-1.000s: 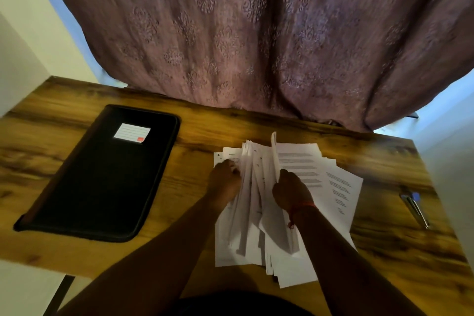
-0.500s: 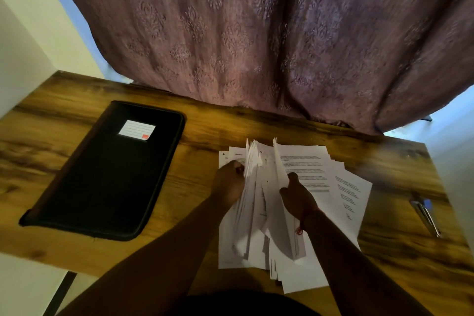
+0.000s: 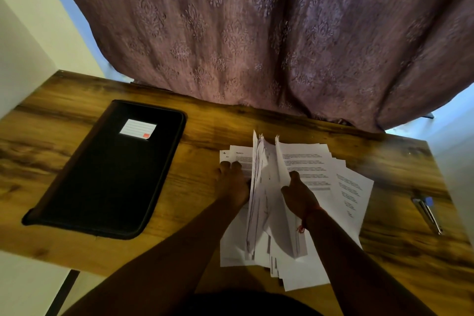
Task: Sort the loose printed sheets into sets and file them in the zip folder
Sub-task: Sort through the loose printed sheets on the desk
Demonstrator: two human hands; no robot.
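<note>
A loose pile of printed sheets (image 3: 313,161) lies fanned on the wooden table (image 3: 205,136), right of centre. Several sheets in the middle stand lifted on edge. My left hand (image 3: 232,182) rests on the leftmost flat sheets, fingers stretched forward, its side against the lifted bundle. My right hand (image 3: 298,197) holds a lifted sheet, thumb on its right face and fingers hidden behind it. A red thread circles that wrist. The black zip folder (image 3: 110,177) lies closed at the left with a white label, apart from both hands.
A pen (image 3: 427,213) lies near the table's right edge. A patterned mauve curtain (image 3: 256,33) hangs along the table's far edge. The near edge runs just below the pile. Bare wood shows between folder and sheets.
My left hand's fingers have uncurled and now lie flat on the left sheets. My right hand has shifted slightly along the lifted sheet, thumb raised. The view has drifted a little.
</note>
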